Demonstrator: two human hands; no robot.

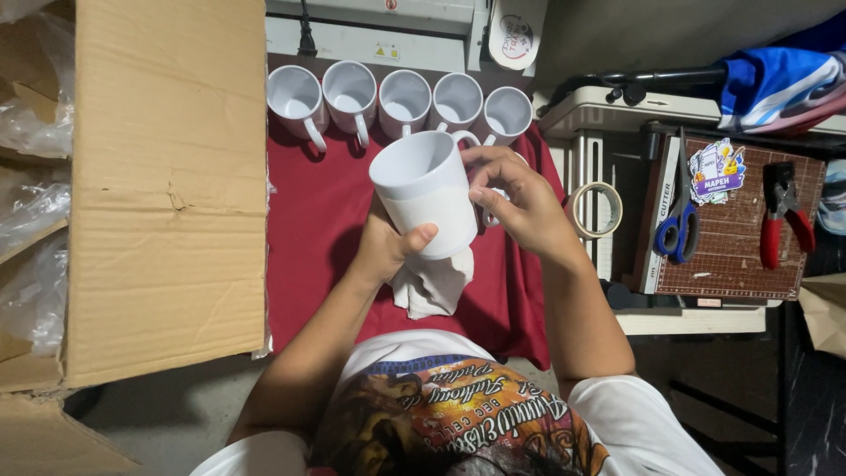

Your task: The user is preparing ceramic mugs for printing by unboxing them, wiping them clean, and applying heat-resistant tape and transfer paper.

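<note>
Red cloth mid-frame, five glossy white mugs rowed along its top, cardboard box left; left hand with rag and right hand clamp white mug at centre.

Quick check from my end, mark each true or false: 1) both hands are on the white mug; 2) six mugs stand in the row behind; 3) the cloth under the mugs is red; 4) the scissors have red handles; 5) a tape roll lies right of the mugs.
1) True: the left hand and the right hand both hold the white mug.
2) False: the row of mugs counts five.
3) True: the cloth is red.
4) False: the scissors have blue handles; the pliers have red ones.
5) True: the tape roll lies to their right.
</note>
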